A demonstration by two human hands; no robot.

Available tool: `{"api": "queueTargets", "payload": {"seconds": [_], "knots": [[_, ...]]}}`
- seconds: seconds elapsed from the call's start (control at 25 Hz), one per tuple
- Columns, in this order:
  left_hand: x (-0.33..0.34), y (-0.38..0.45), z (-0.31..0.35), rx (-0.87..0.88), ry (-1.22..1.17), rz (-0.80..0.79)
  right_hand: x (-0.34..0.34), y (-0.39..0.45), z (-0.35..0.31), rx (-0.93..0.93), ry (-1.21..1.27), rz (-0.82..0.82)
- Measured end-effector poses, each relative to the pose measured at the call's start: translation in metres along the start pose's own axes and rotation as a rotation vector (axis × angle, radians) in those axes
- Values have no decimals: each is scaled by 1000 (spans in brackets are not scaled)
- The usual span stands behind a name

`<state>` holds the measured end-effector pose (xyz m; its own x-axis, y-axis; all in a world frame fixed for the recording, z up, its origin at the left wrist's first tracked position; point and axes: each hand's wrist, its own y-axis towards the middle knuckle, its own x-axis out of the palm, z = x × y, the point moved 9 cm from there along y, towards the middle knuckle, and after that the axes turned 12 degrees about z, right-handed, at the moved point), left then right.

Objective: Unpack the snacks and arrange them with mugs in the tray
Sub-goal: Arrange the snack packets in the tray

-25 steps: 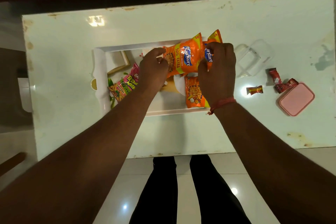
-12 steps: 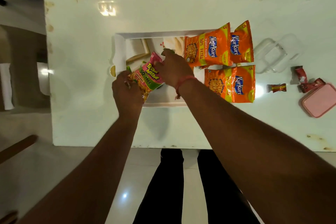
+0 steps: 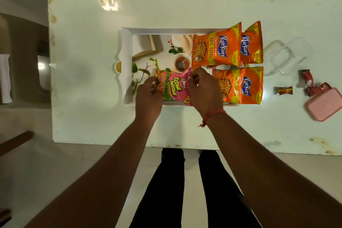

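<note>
- Your left hand (image 3: 148,96) and right hand (image 3: 203,90) pinch the pink snack packet (image 3: 174,87) by its ends, over the tray (image 3: 126,57)'s near-left floor.
- Lay it flat beside the orange packets (image 3: 240,85), leaving space for mugs.

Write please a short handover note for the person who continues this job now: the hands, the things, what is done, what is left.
Left hand and right hand both pinch the pink Bingo packet over the tray. Three orange Kurkure packets lie at the tray's right end. Done: those three placed. Left: set down the pink packet; small red candies are on the table; no mugs in view.
</note>
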<state>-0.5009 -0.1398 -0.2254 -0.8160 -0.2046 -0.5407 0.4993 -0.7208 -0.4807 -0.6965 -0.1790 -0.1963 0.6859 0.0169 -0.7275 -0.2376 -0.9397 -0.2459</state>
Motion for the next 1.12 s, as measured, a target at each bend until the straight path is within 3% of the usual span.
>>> {"api": "queueTargets", "payload": {"seconds": [0.2,0.72,0.92,1.04,1.12], "knots": [[46,-25,20,149,90,-145,-42,4,58,169,-13,109],[98,-51,38,121,55,-282,-93,18,89,225,6,250],[76,-44,39,213,90,-178,-105,-1,46,-35,-125,414],[50,-40,49,483,295,-48,-68,-16,2,-279,-227,281],[28,-35,52,640,483,15,-36,-19,-18,-338,-355,141]]}}
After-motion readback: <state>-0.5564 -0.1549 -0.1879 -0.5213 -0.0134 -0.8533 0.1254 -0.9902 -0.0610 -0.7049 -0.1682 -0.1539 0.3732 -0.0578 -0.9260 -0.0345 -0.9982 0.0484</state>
